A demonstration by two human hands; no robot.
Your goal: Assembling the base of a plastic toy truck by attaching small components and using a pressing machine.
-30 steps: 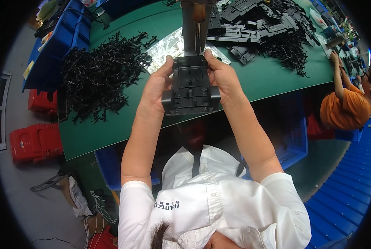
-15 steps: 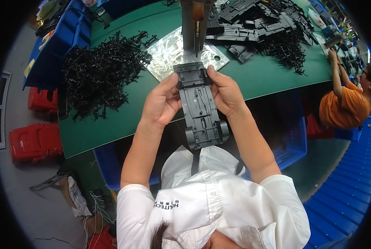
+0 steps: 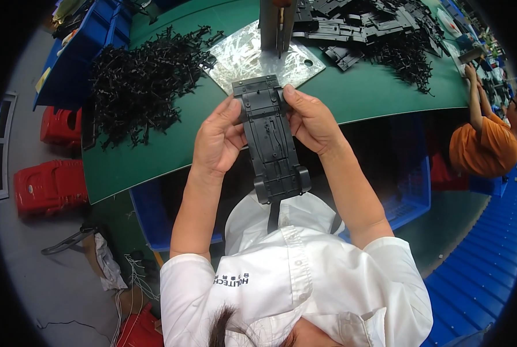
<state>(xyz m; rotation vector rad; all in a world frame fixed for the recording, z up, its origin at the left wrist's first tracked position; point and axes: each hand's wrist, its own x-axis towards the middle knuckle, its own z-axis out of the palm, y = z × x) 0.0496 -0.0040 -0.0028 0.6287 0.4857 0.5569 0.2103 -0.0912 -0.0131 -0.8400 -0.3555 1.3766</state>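
Note:
A long black plastic toy-car chassis [image 3: 273, 136] is held lengthwise in front of my body, with rounded wheel arches at both ends and small posts along its face. My left hand [image 3: 218, 136] is closed on the left side of its far end, thumb along the edge. Gripping the opposite side, my right hand [image 3: 313, 118] has its thumb at the far corner. Beyond the chassis lies a scratched metal plate [image 3: 235, 58] on the green table. Over that plate stands an upright machine column [image 3: 268, 29] with a thin pointed tip.
A heap of small black plastic pieces [image 3: 143, 87] covers the table's left part. More black chassis parts [image 3: 333, 34] and a small-piece pile [image 3: 406, 63] lie at the far right. Red stools [image 3: 50, 188] stand left, a blue crate [image 3: 406, 202] below the table. A person in orange [image 3: 486, 144] works at right.
Both hands have drawn the chassis slightly left and away from the machine's tip, so more of the metal plate shows. The grip looks the same.

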